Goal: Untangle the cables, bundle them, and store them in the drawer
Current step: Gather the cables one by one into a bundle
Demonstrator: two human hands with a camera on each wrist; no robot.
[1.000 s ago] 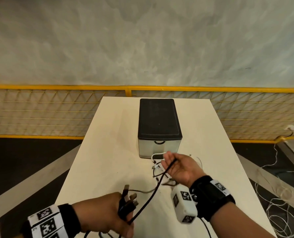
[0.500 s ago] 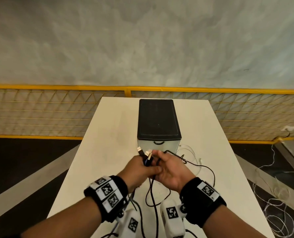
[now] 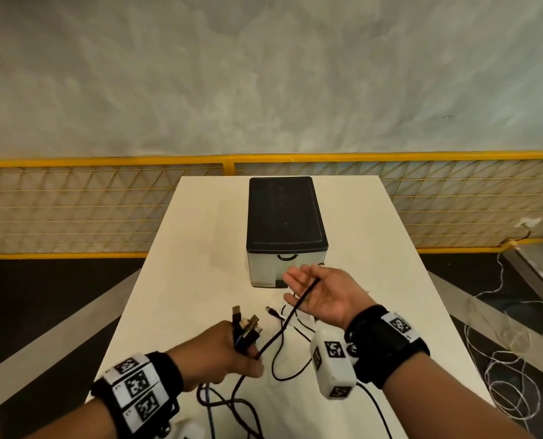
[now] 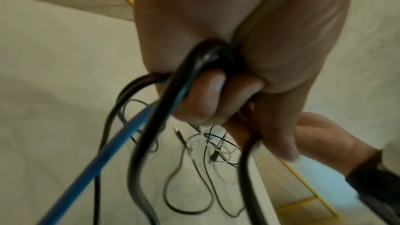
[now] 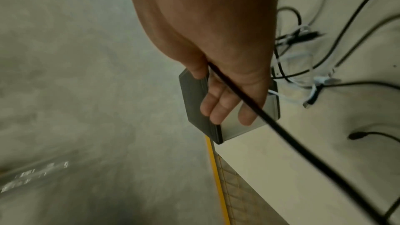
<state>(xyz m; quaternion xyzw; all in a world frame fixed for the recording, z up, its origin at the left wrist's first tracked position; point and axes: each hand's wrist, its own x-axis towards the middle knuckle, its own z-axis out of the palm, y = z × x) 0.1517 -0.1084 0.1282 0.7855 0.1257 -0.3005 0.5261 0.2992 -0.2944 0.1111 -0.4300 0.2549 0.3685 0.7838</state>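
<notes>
My left hand grips a bundle of cables low over the white table, their plugs sticking up above the fist. In the left wrist view its fingers curl round black leads and a blue cable. My right hand is held palm up with straight fingers in front of the drawer unit. One black cable runs from the left fist across that palm. The drawer is closed. Loose black and white cables lie tangled on the table beneath the right hand.
The black-topped drawer unit stands mid-table with its handle facing me. A yellow mesh fence runs behind the table. White cords lie on the floor to the right. More cable loops trail off the near table edge.
The hands were together by the drawer front half a second ago. The left hand has pulled back towards me with the plugs, and the right hand has opened palm up under the black cable.
</notes>
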